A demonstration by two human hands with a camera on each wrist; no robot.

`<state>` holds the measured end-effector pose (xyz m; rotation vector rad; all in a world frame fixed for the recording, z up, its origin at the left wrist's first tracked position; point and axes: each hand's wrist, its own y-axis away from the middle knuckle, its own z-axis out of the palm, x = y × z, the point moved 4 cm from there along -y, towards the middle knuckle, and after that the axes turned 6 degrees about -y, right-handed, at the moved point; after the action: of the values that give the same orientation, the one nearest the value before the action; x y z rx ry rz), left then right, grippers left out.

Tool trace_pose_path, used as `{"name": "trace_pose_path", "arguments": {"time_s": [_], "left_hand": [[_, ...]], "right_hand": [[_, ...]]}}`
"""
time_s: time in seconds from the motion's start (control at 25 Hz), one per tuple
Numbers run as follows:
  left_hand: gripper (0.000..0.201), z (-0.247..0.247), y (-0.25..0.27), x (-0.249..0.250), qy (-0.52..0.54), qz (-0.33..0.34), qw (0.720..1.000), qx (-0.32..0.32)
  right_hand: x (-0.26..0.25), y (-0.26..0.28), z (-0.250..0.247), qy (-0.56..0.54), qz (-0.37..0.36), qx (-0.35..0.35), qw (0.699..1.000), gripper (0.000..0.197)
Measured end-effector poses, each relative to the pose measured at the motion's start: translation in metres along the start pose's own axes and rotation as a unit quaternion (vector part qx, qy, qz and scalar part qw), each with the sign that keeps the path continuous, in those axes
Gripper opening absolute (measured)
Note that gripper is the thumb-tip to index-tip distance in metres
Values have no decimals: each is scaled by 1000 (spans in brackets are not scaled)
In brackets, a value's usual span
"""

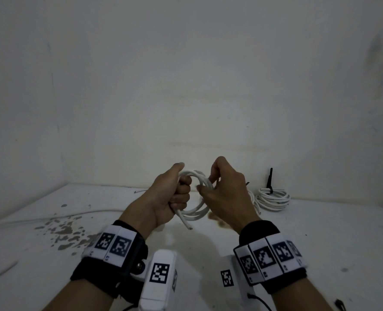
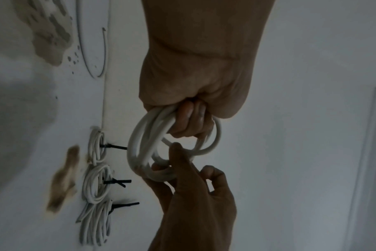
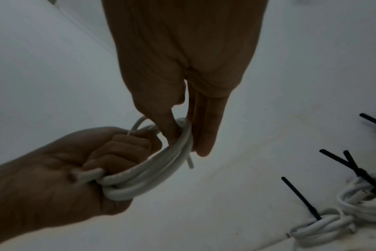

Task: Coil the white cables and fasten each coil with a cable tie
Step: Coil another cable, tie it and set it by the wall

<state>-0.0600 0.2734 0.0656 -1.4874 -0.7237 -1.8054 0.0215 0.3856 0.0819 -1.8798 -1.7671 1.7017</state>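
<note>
Head view puts both hands raised above the white table [image 1: 320, 243], with the white cable coil [image 1: 199, 194] between them. The left hand [image 1: 170, 198] is fisted round one side of the loops, which pins the turns together so they cannot spring apart. The right hand [image 1: 226, 196] takes the opposite side, thumb through the ring and fingers outside it, apparently squaring the turns up or guiding the last of the cable in. One cut end [image 1: 189, 227] pokes down below the left fist, so the coil looks nearly wound and is not yet tied; no tie is visible in either hand.

To the right of the right hand, the head view shows one finished coil [image 1: 272, 198] with a black cable tie [image 1: 270, 180] standing up, and an edge of another behind the hand. The left wrist view settles the count: three tied coils [image 2: 97, 183] lie in a row on the table beyond the hands (each with a black tail sticking out), and a loose cable [image 2: 92, 51] lies farther off. From the right wrist view comes the right hand's pinch itself, thumb [image 3: 167, 129] inside and straight fingers [image 3: 206, 129] outside, though the dim light makes it hard to say how firmly it presses.
</note>
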Motion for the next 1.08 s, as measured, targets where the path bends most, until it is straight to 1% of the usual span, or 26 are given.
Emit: {"name": "trace_pose_path", "arguments": {"time_s": [0.08,0.16,0.2,0.24,0.28,0.32,0.4,0.52,0.6,0.64,0.72,0.76,0.84,0.92,0.96,1.0,1.04,1.08], "left_hand": [[48,3,1,0,-29,3,1000,-3],[51,4,3,1,-55,9,998,0],[52,3,4,3,-65,10,998,6],[54,1,5,3,-75,9,997,13],[55,-1,5,4,-82,4,996,18],[56,-2,6,4,-88,-2,996,19],[57,-4,5,4,-96,-4,995,24],[55,-7,1,3,-118,-5,992,50],[55,-14,-1,1,-158,-7,985,68],[57,-20,-2,0,-191,-10,978,82],[62,-34,-2,-3,-260,-17,959,109],[63,-39,-2,-5,-276,-20,955,111],[63,-40,-2,-6,-273,-19,957,95],[65,-37,-3,-6,-293,-12,952,85],[68,-35,-2,-7,-308,-11,948,77],[71,-32,-3,-9,-317,-14,946,62],[72,-29,-4,-11,-319,-21,947,43],[73,-27,-4,-14,-308,-31,951,25]], "right_hand": [[1,2,5,68,-16,-11,998,24],[4,3,6,109,-18,-30,993,22],[7,2,6,99,-10,-37,994,20],[9,2,6,61,8,-46,997,14],[12,1,4,6,32,-62,998,9],[14,0,4,-45,57,-89,993,8],[16,0,2,-107,100,-144,979,12],[18,1,-3,-161,138,-217,953,23],[18,5,-3,-138,152,-270,941,34],[18,8,-3,-112,162,-281,939,40],[16,9,-2,-82,176,-281,940,53],[15,9,-2,-68,172,-275,944,54],[14,8,-3,1,134,-266,955,47],[14,10,-1,45,116,-288,949,42],[15,12,2,22,125,-307,943,38],[14,14,6,-36,145,-320,936,35],[13,15,11,-98,163,-321,928,33],[11,14,14,-128,168,-304,929,32]]}}
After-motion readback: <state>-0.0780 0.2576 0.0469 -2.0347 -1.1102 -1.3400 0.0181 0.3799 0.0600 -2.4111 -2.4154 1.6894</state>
